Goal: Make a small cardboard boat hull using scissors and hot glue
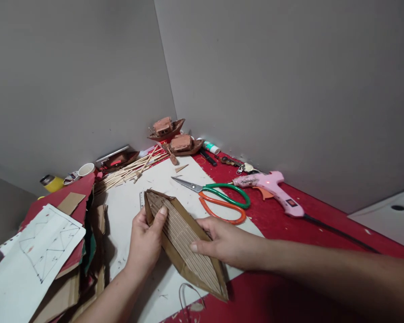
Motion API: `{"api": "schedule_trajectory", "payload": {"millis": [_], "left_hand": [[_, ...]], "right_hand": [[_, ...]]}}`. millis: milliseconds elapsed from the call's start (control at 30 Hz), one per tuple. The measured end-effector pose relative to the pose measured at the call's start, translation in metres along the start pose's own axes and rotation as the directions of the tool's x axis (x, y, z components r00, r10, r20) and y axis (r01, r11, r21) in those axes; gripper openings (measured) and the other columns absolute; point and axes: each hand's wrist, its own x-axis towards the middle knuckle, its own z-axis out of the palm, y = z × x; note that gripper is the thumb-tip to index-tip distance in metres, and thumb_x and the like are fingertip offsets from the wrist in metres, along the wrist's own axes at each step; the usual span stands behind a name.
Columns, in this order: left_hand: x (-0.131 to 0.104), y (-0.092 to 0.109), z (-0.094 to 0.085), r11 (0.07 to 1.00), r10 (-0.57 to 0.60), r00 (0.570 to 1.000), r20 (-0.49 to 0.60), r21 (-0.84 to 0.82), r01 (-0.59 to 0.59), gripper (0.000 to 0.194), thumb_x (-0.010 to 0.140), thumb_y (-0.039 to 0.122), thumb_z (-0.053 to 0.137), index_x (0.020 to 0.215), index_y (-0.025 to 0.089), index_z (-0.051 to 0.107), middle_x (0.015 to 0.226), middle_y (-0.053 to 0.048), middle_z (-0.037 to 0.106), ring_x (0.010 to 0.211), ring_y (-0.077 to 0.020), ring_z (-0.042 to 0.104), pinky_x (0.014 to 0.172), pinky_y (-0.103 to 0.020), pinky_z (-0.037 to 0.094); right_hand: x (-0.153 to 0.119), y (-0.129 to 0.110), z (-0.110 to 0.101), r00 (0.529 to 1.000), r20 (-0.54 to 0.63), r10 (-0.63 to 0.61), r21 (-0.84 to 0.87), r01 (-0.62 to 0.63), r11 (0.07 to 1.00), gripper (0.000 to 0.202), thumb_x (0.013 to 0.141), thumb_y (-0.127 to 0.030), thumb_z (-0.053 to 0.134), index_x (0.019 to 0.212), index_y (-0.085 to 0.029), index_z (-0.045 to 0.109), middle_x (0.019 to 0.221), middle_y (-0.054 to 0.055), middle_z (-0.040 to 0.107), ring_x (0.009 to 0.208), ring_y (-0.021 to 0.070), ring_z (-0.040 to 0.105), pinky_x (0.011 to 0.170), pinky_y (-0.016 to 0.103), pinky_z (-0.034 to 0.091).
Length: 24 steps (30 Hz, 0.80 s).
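A cardboard boat hull [185,237] with a ribbed, corrugated floor and folded sides is held between both hands above a white sheet [121,206]. My left hand [148,233] is closed on its left side near the far end, the thumb over the rim. Closed on the opposite side is my right hand [218,240], its thumb pressing on the ribbed floor. Just beyond the hull lie scissors [205,190] with one green and one orange handle. A pink glue gun [272,188] rests to their right, its black cord running off rightward.
Two small brown model boats [182,146] stand in the far corner. Thin wooden sticks [131,170] lie left of them. At the left are stacked cardboard [59,294], a paper drawing [47,246], a white cup [86,169] and a yellow container [52,183]. Grey walls enclose the red table [316,242].
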Motion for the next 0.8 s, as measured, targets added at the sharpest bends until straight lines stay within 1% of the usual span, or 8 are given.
{"api": "schedule_trajectory", "payload": {"millis": [67, 167, 300, 433, 533, 633, 733, 800], "left_hand": [[0.0001, -0.002, -0.001, 1.0, 0.011, 1.0, -0.001, -0.01, -0.011, 0.024, 0.077, 0.034, 0.073, 0.093, 0.017, 0.067, 0.089, -0.004, 0.074, 0.081, -0.0187, 0.069, 0.078, -0.031, 0.055], [-0.0017, -0.0038, 0.0002, 1.0, -0.003, 1.0, 0.016, -0.01, 0.003, 0.024, 0.077, 0.034, 0.073, 0.093, 0.016, 0.068, 0.088, -0.005, 0.074, 0.082, -0.0185, 0.068, 0.078, -0.03, 0.055], [-0.0042, -0.0032, 0.0039, 1.0, -0.01, 1.0, 0.017, 0.026, 0.009, 0.027, 0.076, 0.036, 0.074, 0.093, 0.015, 0.069, 0.088, -0.006, 0.074, 0.08, -0.0187, 0.068, 0.076, -0.03, 0.054], [-0.0043, 0.0005, 0.0053, 0.998, -0.053, 0.999, 0.01, 0.029, 0.052, 0.027, 0.075, 0.035, 0.075, 0.09, 0.014, 0.069, 0.087, -0.006, 0.074, 0.077, -0.0178, 0.067, 0.075, -0.028, 0.054], [-0.0037, 0.0023, 0.0055, 0.997, -0.07, 0.997, 0.018, 0.009, 0.07, 0.026, 0.076, 0.037, 0.073, 0.086, 0.014, 0.069, 0.081, -0.005, 0.073, 0.074, -0.0168, 0.066, 0.072, -0.027, 0.053], [-0.0033, 0.0011, 0.0056, 0.996, -0.081, 0.996, 0.033, 0.031, 0.08, 0.025, 0.08, 0.039, 0.07, 0.083, 0.015, 0.067, 0.075, -0.003, 0.072, 0.07, -0.0155, 0.065, 0.068, -0.026, 0.053], [-0.0038, -0.0015, 0.0053, 0.994, -0.103, 0.994, 0.038, 0.042, 0.102, 0.024, 0.08, 0.038, 0.07, 0.083, 0.015, 0.067, 0.074, -0.003, 0.071, 0.07, -0.0149, 0.065, 0.068, -0.024, 0.052], [-0.0052, -0.0035, 0.0057, 0.993, -0.113, 0.992, 0.048, 0.041, 0.111, 0.024, 0.079, 0.038, 0.071, 0.084, 0.015, 0.067, 0.075, -0.003, 0.071, 0.069, -0.0149, 0.065, 0.067, -0.024, 0.052]], "right_hand": [[-0.0003, -0.0023, 0.0009, 1.0, 0.003, 0.006, -0.003, -0.006, 1.0, 0.02, 0.076, -0.029, 0.063, 0.089, -0.014, 0.058, 0.087, 0.006, 0.068, 0.091, 0.0263, 0.066, 0.079, 0.037, 0.053], [0.0, -0.0048, 0.0026, 1.0, 0.011, -0.007, 0.016, 0.007, 1.0, 0.019, 0.079, -0.029, 0.06, 0.091, -0.015, 0.057, 0.087, 0.006, 0.068, 0.091, 0.0252, 0.066, 0.077, 0.035, 0.053], [0.0008, -0.0031, 0.0038, 0.999, -0.029, -0.014, 0.007, 0.014, 1.0, 0.016, 0.08, -0.029, 0.057, 0.088, -0.015, 0.057, 0.084, 0.005, 0.068, 0.088, 0.0243, 0.066, 0.074, 0.033, 0.053], [0.0008, 0.0012, 0.0039, 0.999, -0.032, -0.015, 0.02, 0.015, 1.0, 0.015, 0.08, -0.029, 0.056, 0.087, -0.015, 0.057, 0.082, 0.005, 0.067, 0.083, 0.0236, 0.066, 0.071, 0.033, 0.053], [0.0003, 0.0026, 0.004, 0.999, -0.033, 0.004, 0.015, -0.004, 1.0, 0.015, 0.08, -0.03, 0.056, 0.086, -0.016, 0.057, 0.083, 0.005, 0.067, 0.082, 0.0228, 0.066, 0.069, 0.032, 0.052], [-0.0006, 0.0016, 0.0035, 0.999, -0.004, 0.045, 0.039, -0.045, 0.998, 0.014, 0.08, -0.029, 0.056, 0.084, -0.016, 0.056, 0.081, 0.004, 0.066, 0.081, 0.0227, 0.066, 0.068, 0.031, 0.052], [-0.0013, -0.0009, 0.0025, 0.996, 0.006, 0.09, 0.027, -0.09, 0.996, 0.012, 0.079, -0.027, 0.057, 0.083, -0.016, 0.055, 0.079, 0.003, 0.065, 0.078, 0.0214, 0.065, 0.064, 0.029, 0.051], [-0.0011, -0.0026, 0.0023, 0.997, -0.012, 0.077, 0.01, -0.076, 0.997, 0.01, 0.079, -0.025, 0.057, 0.082, -0.017, 0.055, 0.078, 0.002, 0.064, 0.074, 0.019, 0.064, 0.061, 0.026, 0.048]]}}
